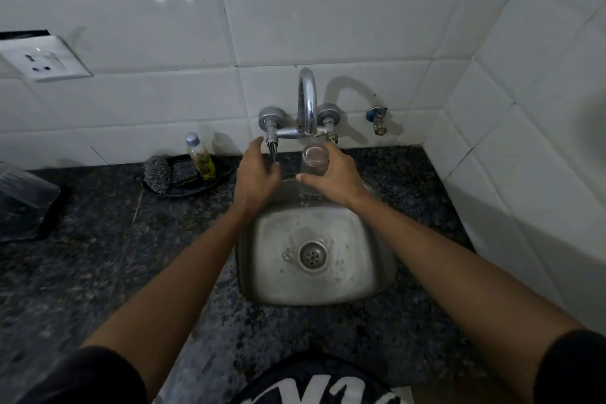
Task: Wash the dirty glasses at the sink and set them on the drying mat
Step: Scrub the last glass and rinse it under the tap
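My right hand (337,179) grips a clear glass (314,162) and holds it under the curved chrome spout (307,102), over the back of the steel sink (278,272). Water spills from the glass down into the basin. My left hand (255,174) is wrapped around the left tap lever (272,147), which hangs down from the wall-mounted mixer. A dark mat (19,223) with a clear upturned container (23,187) on it lies at the far left of the counter.
A black tray (210,188) behind the sink's left side holds a scrubber (157,174) and a bottle of yellow liquid (200,157). A small valve (377,120) sticks out of the tiled wall at the right. A wall socket (42,59) sits upper left. Dark granite counter (131,256) surrounds the sink.
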